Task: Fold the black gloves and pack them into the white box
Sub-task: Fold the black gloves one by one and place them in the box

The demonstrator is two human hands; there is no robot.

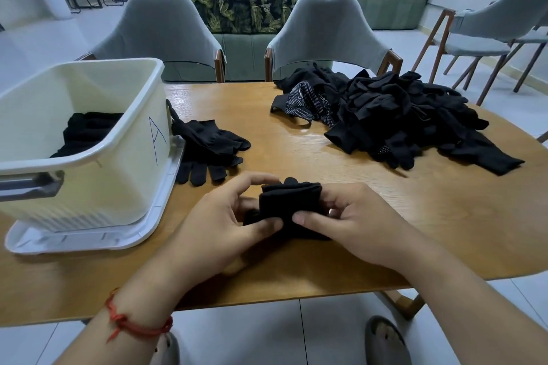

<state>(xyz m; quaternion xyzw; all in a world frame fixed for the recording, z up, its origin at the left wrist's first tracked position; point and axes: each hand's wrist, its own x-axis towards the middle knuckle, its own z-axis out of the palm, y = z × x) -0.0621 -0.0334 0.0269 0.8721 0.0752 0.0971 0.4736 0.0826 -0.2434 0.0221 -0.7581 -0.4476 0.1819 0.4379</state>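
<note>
Pinching folded glove (289,204) | between left hand (225,225), right hand (353,222)

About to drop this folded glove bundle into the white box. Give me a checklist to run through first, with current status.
1. Grip on glove bundle: ok, left hand and right hand both pinch it.
2. Fold finished: cannot tell, glove tips poke out along its far edge.
3. White box open on top: ok.
4. Room inside: ok, packed gloves lie low, well below the rim.
5. Path to box: ok, only the loose gloves lie flat beside it.
</note>
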